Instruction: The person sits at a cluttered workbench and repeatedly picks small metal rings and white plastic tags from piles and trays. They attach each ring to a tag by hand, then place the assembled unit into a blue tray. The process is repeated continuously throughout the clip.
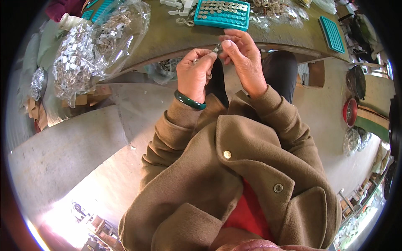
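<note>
In front of me, just off the table edge, my left hand [197, 69] is closed, with its thumb and forefinger pinching a small shiny piece [217, 49]. Bits of a beige cord [209, 76] show at its palm and fingers. My right hand [245, 58] meets the same piece from the other side, its thumb and fingers curled at it; its exact grip is partly hidden. Just beyond my hands, on the table, lies a teal tray [222, 24] with rows of round silvery pieces [224, 7] in its pockets.
On the table [167, 42], a clear plastic bag [79, 62] of white tags and cords bulges over the left edge. White pieces [181, 5] and a pile of cords and clear bits [278, 12] lie behind. Another teal tray [332, 35] is at right. A red basin [350, 112] stands farther right.
</note>
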Demonstrator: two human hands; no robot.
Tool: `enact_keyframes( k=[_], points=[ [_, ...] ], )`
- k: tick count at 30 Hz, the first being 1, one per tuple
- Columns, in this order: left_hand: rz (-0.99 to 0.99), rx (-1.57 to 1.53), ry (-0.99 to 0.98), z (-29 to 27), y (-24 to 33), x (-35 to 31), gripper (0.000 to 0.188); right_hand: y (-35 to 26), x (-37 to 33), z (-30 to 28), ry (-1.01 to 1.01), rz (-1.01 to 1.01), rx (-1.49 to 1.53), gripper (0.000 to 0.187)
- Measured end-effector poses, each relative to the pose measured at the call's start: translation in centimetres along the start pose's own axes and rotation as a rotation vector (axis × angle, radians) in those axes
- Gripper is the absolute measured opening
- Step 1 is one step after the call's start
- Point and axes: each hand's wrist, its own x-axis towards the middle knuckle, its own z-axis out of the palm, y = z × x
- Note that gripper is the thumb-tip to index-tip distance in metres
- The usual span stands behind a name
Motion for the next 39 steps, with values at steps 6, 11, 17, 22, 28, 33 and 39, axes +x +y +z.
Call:
enact_keyframes(
  k=[6,11,17,22,28,33,39],
  points=[
    [0.231,0.207,0.023,0.4,-0.6,0.3,0.002,-0.2,0.3,-1.2,-0.145,0.290,0.070,0.010],
    [0.418,0.411,0.028,0.2,-0.8,0.9,0.002,-0.4,1.1,-1.2,-0.157,0.437,0.255,0.009],
    [0.417,0.471,-0.117,-0.9,-0.1,2.5,0.005,-1.4,1.7,-1.7,-0.149,0.499,0.473,0.007],
    [0.302,0.630,-0.059,-2.5,2.6,5.1,0.014,-1.3,2.3,-1.8,-0.072,0.474,0.437,0.005],
    [0.903,1.328,0.206,-5.2,6.5,14.1,0.019,-0.9,2.4,-2.0,-0.152,0.397,0.255,0.006],
    [0.987,1.526,0.223,-6.5,6.9,15.1,0.009,-0.8,2.4,-2.4,-0.225,0.362,0.102,0.010],
    [0.667,1.034,0.122,-5.4,7.0,10.6,0.011,-1.0,2.5,-1.4,-0.214,0.260,0.055,0.008]
  ],
)
